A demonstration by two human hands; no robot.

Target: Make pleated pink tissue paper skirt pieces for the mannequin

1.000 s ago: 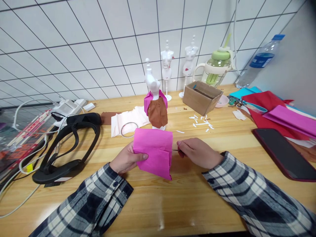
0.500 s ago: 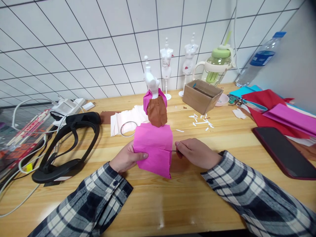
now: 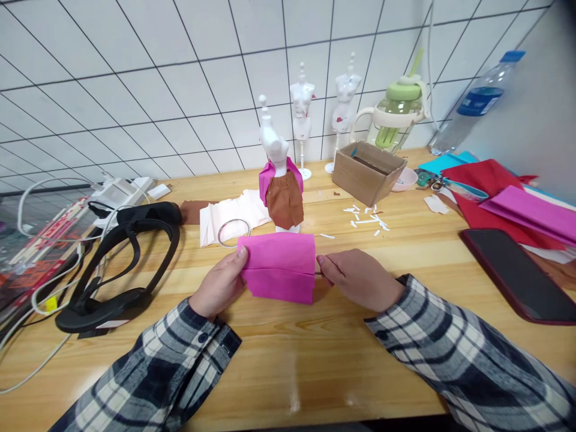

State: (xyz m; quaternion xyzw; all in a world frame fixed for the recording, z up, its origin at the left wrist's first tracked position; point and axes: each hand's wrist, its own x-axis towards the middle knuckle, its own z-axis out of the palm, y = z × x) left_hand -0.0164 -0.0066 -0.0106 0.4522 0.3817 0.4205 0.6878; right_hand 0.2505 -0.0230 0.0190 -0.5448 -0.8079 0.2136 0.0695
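The magenta sheet is roughly rectangular, with a matte surface and a nearly horizontal fold or edge line dividing it across the middle; the panel below this line is slightly narrower and deeper in color than the panel above. The sheet is held over the bench, in front of the mannequin with the brown skirt, its broad face toward the viewer. The left hand grips the sheet at its left edge: the thumb lies on the front face near the upper left corner, and the fingers are hidden behind. The right hand is closed in a fist-like grip, thumb toward the sheet, around a thin dark tool that meets the right edge at the dividing line; whether its tip enters the sheet cannot be determined. Both forearms, in plaid sleeves, converge from the lower corners.
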